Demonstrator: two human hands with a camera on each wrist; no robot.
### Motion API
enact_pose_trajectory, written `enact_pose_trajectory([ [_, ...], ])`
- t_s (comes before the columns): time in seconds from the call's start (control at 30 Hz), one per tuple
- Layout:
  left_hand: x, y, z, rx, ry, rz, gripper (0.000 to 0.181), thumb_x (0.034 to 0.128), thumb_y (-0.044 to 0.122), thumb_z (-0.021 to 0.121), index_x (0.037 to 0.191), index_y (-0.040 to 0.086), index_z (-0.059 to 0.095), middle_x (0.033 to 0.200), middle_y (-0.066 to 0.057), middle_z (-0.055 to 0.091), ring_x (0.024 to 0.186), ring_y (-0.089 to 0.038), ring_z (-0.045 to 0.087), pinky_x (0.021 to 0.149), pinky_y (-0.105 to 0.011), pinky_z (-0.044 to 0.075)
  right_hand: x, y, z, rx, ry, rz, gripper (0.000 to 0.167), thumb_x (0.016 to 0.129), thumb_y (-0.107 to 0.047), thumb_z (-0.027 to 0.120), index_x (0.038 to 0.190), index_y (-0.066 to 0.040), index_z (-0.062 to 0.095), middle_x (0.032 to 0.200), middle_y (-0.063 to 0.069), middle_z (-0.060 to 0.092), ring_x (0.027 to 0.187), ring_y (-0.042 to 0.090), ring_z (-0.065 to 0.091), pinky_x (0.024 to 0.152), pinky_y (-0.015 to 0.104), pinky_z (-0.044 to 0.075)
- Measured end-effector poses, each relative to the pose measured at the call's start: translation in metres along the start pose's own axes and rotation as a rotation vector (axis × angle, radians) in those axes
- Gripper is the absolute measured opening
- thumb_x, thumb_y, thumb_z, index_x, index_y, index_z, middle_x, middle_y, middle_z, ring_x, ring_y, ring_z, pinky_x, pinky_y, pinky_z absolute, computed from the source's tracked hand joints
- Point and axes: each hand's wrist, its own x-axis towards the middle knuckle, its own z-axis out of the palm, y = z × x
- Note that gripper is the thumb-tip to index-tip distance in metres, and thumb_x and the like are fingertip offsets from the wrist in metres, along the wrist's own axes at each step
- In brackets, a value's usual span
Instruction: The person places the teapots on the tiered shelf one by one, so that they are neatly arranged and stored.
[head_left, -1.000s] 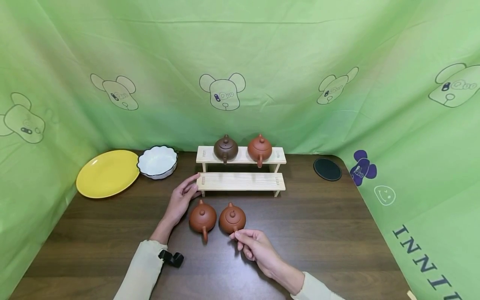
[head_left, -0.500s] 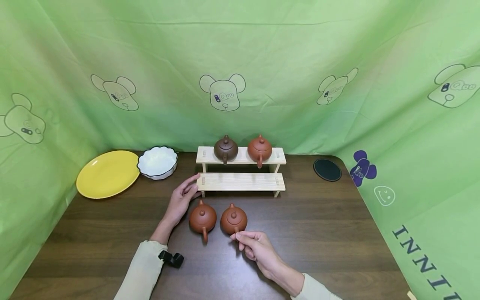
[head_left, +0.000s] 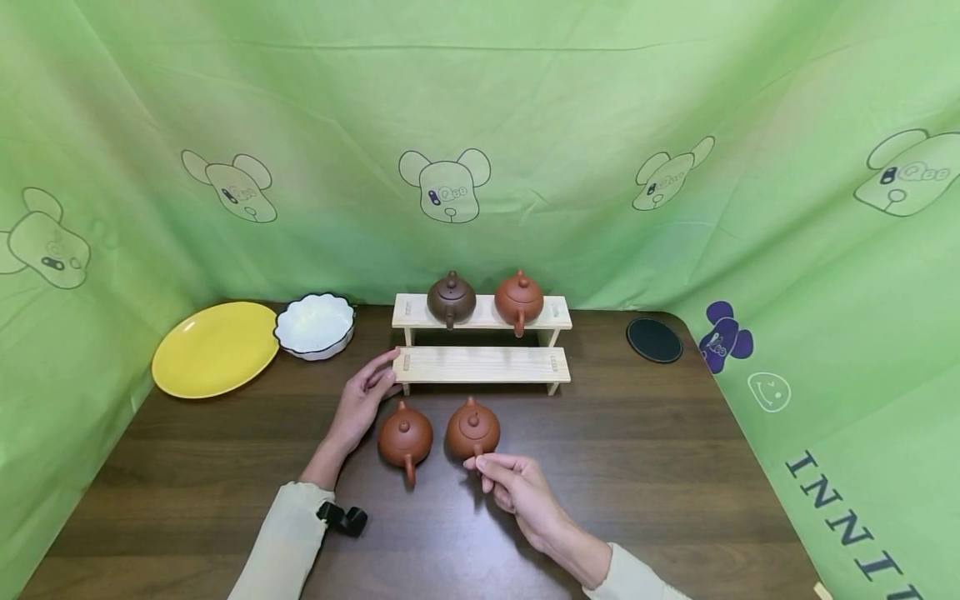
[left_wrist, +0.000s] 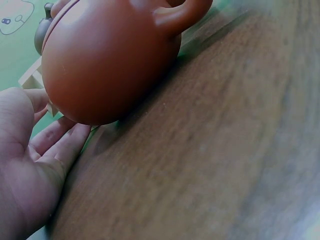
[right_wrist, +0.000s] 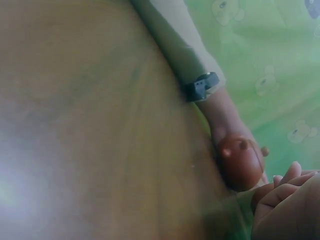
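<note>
My right hand (head_left: 525,500) pinches the handle of a reddish-brown clay teapot (head_left: 472,433), spout pointing away from me. Whether its base is off the table I cannot tell. To its left stands a second reddish-brown teapot (head_left: 405,437), large in the left wrist view (left_wrist: 110,60). Thumb and fingers of my left hand (head_left: 360,404) hold the left end of the lower wooden shelf (head_left: 480,364); nothing stands on that shelf. Behind it, the higher wooden shelf (head_left: 562,310) bears a dark brown teapot (head_left: 452,300) and an orange-brown teapot (head_left: 519,300).
At the back left lie a yellow plate (head_left: 213,350) and a white scalloped bowl (head_left: 315,323), touching or nearly so. A dark round coaster (head_left: 655,339) is at the back right. Green printed cloth (head_left: 555,125) walls the wooden table (head_left: 630,467).
The teapot in my right hand has shifted slightly right, then away from me towards the lower shelf. My left hand and the other teapots have stayed put.
</note>
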Motion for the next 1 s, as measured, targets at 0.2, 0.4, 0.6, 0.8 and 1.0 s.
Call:
enact_pose_trajectory([
  [0.2,-0.001,0.0,0.0,0.007,0.0,0.003,0.046,0.1171,0.008,0.056,0.162,-0.001,0.054,0.163,-0.025,0.054,0.123,0.001,0.067,0.109,-0.027,0.061,0.005,-0.01,0.003,-0.004,0.008,-0.041,0.022,0.108,-0.011,0.069,0.117,0.005,0.082,0.075,-0.007,0.061,0.049,-0.002,0.032,0.046,0.011,0.022],
  [0.4,-0.002,0.0,0.001,0.008,0.007,0.014,0.045,0.117,0.007,0.057,0.161,-0.004,0.053,0.164,-0.028,0.052,0.122,0.002,0.068,0.106,-0.024,0.061,0.015,-0.018,0.007,0.005,0.027,-0.086,0.022,0.108,-0.011,0.069,0.114,0.006,0.082,0.071,-0.007,0.061,0.047,-0.002,0.031,0.045,0.011,0.021],
  [0.6,-0.002,0.001,0.001,0.007,0.007,-0.006,0.046,0.1172,0.007,0.056,0.162,-0.001,0.054,0.163,-0.025,0.054,0.122,0.001,0.068,0.109,-0.026,0.061,0.025,-0.026,0.012,0.0,0.036,-0.123,0.024,0.109,-0.012,0.069,0.113,0.009,0.081,0.069,-0.007,0.059,0.046,-0.001,0.029,0.044,0.013,0.02],
  [0.8,-0.001,0.002,0.001,0.004,0.007,-0.008,0.045,0.1172,0.006,0.055,0.162,-0.001,0.054,0.164,-0.024,0.053,0.123,0.002,0.067,0.109,-0.026,0.061,0.04,-0.032,0.016,0.024,0.069,-0.14,0.023,0.108,-0.012,0.07,0.111,0.008,0.081,0.069,-0.005,0.057,0.046,-0.001,0.029,0.044,0.013,0.018],
  [1.0,-0.001,0.001,0.001,-0.005,0.01,0.0,0.045,0.1169,0.005,0.056,0.161,-0.003,0.054,0.163,-0.026,0.054,0.123,0.002,0.068,0.107,-0.025,0.061,0.054,-0.034,0.021,0.056,0.095,-0.157,0.02,0.108,-0.012,0.07,0.109,0.004,0.083,0.069,-0.005,0.058,0.046,-0.001,0.029,0.043,0.014,0.018],
])
